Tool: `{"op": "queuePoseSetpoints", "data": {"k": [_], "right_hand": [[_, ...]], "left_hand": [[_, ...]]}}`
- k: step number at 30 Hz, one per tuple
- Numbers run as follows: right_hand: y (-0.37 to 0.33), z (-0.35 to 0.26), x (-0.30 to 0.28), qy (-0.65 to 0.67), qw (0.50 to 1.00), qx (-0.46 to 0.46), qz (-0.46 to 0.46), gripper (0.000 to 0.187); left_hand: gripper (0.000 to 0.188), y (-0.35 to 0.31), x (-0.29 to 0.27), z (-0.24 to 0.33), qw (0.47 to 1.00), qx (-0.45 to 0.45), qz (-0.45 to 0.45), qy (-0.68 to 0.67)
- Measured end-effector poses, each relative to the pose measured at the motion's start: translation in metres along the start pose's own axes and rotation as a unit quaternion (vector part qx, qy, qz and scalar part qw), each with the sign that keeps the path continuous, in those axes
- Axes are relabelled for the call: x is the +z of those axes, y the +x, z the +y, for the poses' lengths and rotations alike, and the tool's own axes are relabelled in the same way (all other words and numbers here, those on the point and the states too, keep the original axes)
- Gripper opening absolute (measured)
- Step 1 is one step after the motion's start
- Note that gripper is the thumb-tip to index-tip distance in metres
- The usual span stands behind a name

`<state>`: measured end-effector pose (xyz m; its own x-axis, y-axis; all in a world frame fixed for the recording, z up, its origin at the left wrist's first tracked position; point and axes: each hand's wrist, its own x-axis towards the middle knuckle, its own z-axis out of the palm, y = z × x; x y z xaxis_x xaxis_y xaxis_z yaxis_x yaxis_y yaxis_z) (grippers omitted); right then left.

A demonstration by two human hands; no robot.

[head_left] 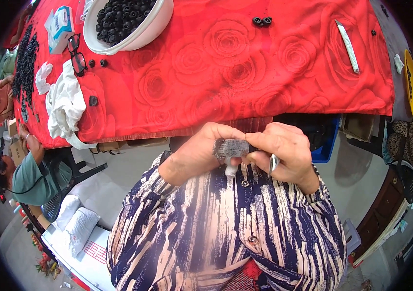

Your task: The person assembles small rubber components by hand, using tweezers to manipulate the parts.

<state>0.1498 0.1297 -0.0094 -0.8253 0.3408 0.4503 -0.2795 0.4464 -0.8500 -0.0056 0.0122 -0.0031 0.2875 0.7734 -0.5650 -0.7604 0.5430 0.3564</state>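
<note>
Just past the table's near edge, in front of my chest, my left hand (192, 154) is closed around a dark grey, rough-surfaced short cylinder (234, 147). A small white bit (230, 171), perhaps a wrapped fingertip, shows under it. My right hand (286, 151) meets the cylinder's right end, its thumb and index finger pinched close against it. A thin shiny metal tool (273, 164) sticks down from the right fingers; its kind and its tip are not clear.
The table has a red rose-patterned cloth (235, 43). On it are a white bowl (155, 31) of black round parts, glasses (77, 60), white fabric (66, 104), a tissue pack (60, 29), and a white-handled cutter (348, 48). Another person (32, 169) sits at left; a yellow tray (411, 82) lies right.
</note>
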Motion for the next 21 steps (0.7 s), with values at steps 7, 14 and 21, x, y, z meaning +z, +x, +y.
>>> {"op": "queuePoseSetpoints", "data": {"k": [7,14,21], "right_hand": [[-0.004,-0.007,0.006,-0.129,0.987,-0.062,0.074,0.033],[-0.008,-0.02,-0.001,0.032,0.982,0.179,0.049,0.033],[-0.008,-0.019,-0.003,0.067,0.962,0.263,0.029,0.015]], "left_hand": [[0.021,-0.004,0.005,-0.009,0.993,0.118,0.012,0.005],[0.02,-0.003,0.008,-0.007,0.988,0.155,0.029,0.009],[0.021,-0.005,0.007,-0.008,0.989,0.132,0.044,0.045]]}}
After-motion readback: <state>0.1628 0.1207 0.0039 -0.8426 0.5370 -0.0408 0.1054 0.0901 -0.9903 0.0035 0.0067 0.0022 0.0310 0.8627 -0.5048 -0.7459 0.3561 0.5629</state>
